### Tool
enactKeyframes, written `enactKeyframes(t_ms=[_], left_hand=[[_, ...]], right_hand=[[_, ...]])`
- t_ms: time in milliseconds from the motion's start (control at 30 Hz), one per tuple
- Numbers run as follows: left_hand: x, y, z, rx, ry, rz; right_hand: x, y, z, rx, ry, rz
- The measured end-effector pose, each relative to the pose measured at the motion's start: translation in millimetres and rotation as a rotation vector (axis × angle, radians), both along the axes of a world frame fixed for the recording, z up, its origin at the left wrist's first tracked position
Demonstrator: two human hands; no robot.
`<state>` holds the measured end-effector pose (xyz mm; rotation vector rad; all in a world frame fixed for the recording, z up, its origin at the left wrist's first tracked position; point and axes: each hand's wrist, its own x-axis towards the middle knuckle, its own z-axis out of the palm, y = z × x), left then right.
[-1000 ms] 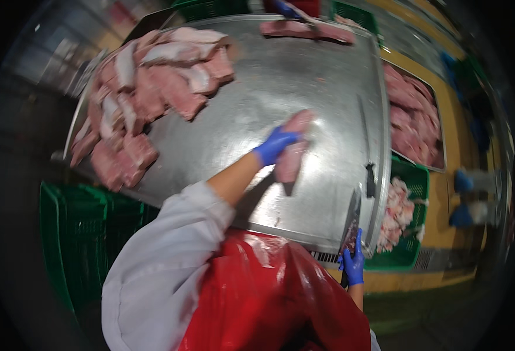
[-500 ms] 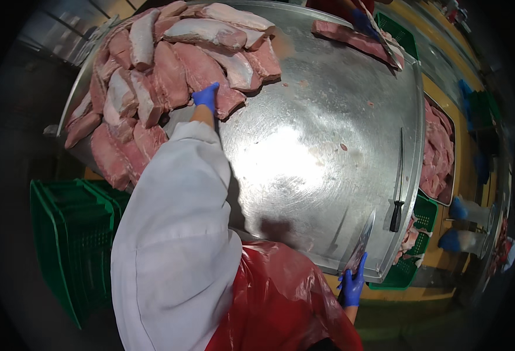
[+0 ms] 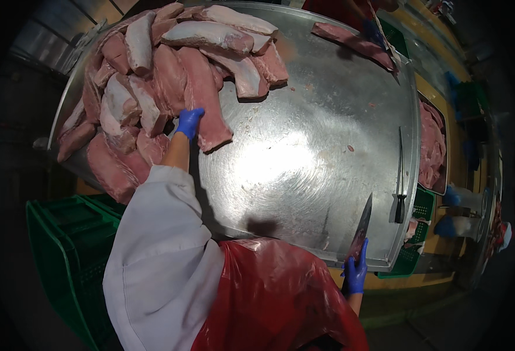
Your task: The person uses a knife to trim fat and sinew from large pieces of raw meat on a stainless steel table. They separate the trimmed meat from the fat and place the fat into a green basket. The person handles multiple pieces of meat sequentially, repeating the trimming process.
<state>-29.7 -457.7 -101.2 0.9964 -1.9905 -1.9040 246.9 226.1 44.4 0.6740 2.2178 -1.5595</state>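
Observation:
My left hand [image 3: 190, 121], in a blue glove, is closed on the side of a long pink slab of meat [image 3: 203, 96]. The slab reaches out from the heaped meat [image 3: 114, 105], its near end lying on the steel table [image 3: 304, 193]. My right hand [image 3: 355, 274], also blue-gloved, grips a long knife [image 3: 361, 225] at the table's near right corner. Its blade points away from me, and the fingers hide most of the handle.
A sharpening steel [image 3: 400, 181] lies along the table's right edge. Beyond that edge are a tray of meat [image 3: 431, 140] and a green crate [image 3: 408, 260]. Green crates [image 3: 73, 257] stand at the lower left. At the far right a co-worker's gloved hand [image 3: 372, 30] is by a strip of meat [image 3: 351, 41].
My left hand has drawn the meat slab nearer to me and a little left, swinging its near end out of the heap. The knife stays in my right hand.

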Motion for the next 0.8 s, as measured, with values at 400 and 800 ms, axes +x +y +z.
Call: enactKeyframes(t_ms=[400, 800], left_hand=[[115, 230, 128, -0.796, -0.468, -1.409], [30, 405, 21, -1.080, 0.088, -0.721]], right_hand=[[16, 33, -35, -0.052, 0.075, 0.115], [-140, 27, -60, -0.283, 0.206, 0.146]])
